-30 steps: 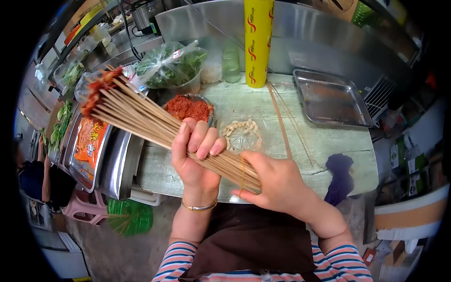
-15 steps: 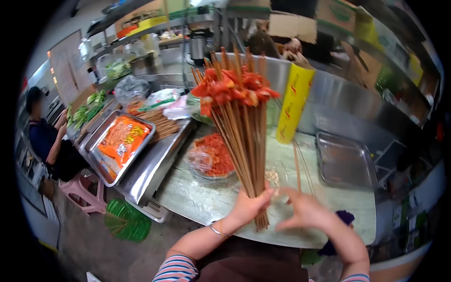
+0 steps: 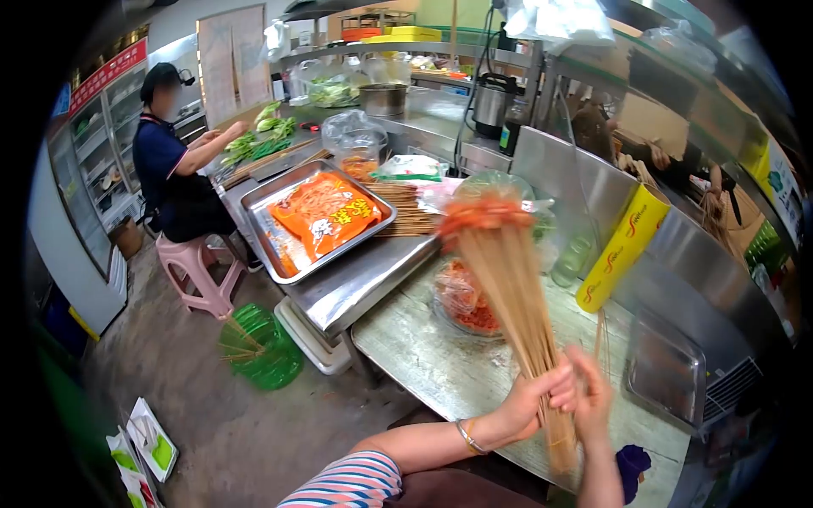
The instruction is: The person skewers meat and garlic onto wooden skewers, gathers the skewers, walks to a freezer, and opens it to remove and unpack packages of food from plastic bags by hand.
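My left hand (image 3: 523,406) is wrapped round a thick bundle of wooden skewers (image 3: 517,309) near its lower end. Red pieces of food (image 3: 484,216), blurred by motion, are threaded at the bundle's top. The bundle leans up and to the left over the table. My right hand (image 3: 590,389) is at the right side of the bundle, its fingers bent and partly blurred beside my left fingers; its grip is unclear. Behind the skewers sits a bowl of red food (image 3: 466,296), partly covered by plastic.
A metal tray (image 3: 385,222) with an orange packet lies at the left. A yellow roll (image 3: 623,247) and a green jar (image 3: 572,261) stand at the back; an empty tray (image 3: 666,364) is at right. Another person (image 3: 169,169) sits on a pink stool (image 3: 201,275) at far left.
The view has swung to the left. The bundle has gone from lying across both hands to leaning upright in my left hand. My right hand came off it, then moved back beside it.
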Motion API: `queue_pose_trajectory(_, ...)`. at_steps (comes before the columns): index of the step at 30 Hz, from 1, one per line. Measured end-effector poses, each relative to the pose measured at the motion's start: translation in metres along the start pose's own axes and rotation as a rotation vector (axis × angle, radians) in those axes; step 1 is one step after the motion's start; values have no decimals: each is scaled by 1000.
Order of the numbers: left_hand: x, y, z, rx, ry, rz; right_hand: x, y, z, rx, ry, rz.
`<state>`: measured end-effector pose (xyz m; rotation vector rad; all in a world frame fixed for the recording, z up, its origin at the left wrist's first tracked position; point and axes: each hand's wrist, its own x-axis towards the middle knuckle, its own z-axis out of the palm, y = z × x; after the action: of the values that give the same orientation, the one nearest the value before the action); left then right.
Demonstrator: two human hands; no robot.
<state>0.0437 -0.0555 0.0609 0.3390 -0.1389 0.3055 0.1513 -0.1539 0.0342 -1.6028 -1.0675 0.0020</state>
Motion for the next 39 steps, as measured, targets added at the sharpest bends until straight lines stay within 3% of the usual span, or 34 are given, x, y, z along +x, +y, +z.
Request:
queue_pose_trajectory(1,-1,1,-14,-2,3,11,22,-27,-16,-591,2,-429)
queue_pose_trajectory(3,3,8,-41,498,-19,-134,22,-32,-33,-716,-135,-349)
queue_pose_trajectory(4,5,14,-38,500,-15,-124,20,-36,-36,-843,-265,-259)
queue_pose_trajectory(5,7,20,-31,830,-10,52,12,-46,-36,-906,-466,-159)
queue_pose_trajectory(6,9,23,-27,1157,1,235,7,-54,-28,-721,-605,105)
queue_pose_trajectory(7,14,20,-32,1078,4,127,2,-58,-20,-527,-735,366)
queue_pose_trajectory(8,17,17,-32,1171,-93,257,-12,-40,-12,-353,-685,314)
queue_pose_trajectory(11,16,12,-10,1077,-115,302,-33,-6,21,-202,-652,143)
queue_pose_trajectory(13,16,16,1,956,-65,468,-47,11,38,280,-251,492)
queue_pose_trajectory(14,16,19,6,963,-58,474,-53,11,42,287,-259,489)
queue_pose_trajectory(16,14,23,17,327,-138,282,-65,8,47,918,39,689)
queue_pose_trajectory(17,11,21,28,197,-116,340,-72,17,49,1144,-35,610)
queue_pose_trajectory(19,7,14,22,66,-133,283,-33,-39,64,1145,420,709)
queue_pose_trajectory(21,-2,10,9,-33,-123,111,-7,-26,21,785,116,489)
queue_pose_trajectory(22,-3,10,-5,-35,-123,112,5,-37,11,783,212,398)
queue_pose_trajectory(24,-1,13,-33,412,-34,-105,10,-46,-13,773,298,310)
queue_pose_trajectory(26,4,26,-38,559,-64,-157,-3,-40,-37,983,-317,320)
queue_pose_trajectory(27,7,33,-37,812,-85,-97,-3,-44,-43,983,-318,322)
queue_pose_trajectory(28,9,36,-37,1063,-106,-35,-3,-48,-48,697,-673,363)
queue_pose_trajectory(29,11,35,-39,1117,-168,98,-2,-51,-50,386,-1006,393)
queue_pose_trajectory(30,7,41,-29,1116,-169,95,-1,-54,-45,387,-1005,395)
queue_pose_trajectory(32,-4,58,1,1001,-196,-317,-1,-66,-29,-122,-1137,374)
queue_pose_trajectory(33,-4,52,0,1090,-208,-163,-5,-63,-25,-169,-1053,185)
queue_pose_trajectory(34,-3,52,1,1089,-205,-161,-6,-67,-19,-168,-1057,185)
queue_pose_trajectory(36,-1,56,5,1060,-184,-117,-5,-74,-6,-349,-816,90)
queue_pose_trajectory(37,3,54,0,1071,-179,-113,-9,-64,-4,-117,-760,458)
queue_pose_trajectory(39,9,50,-9,1142,-105,162,-9,-64,-7,-134,-791,439)
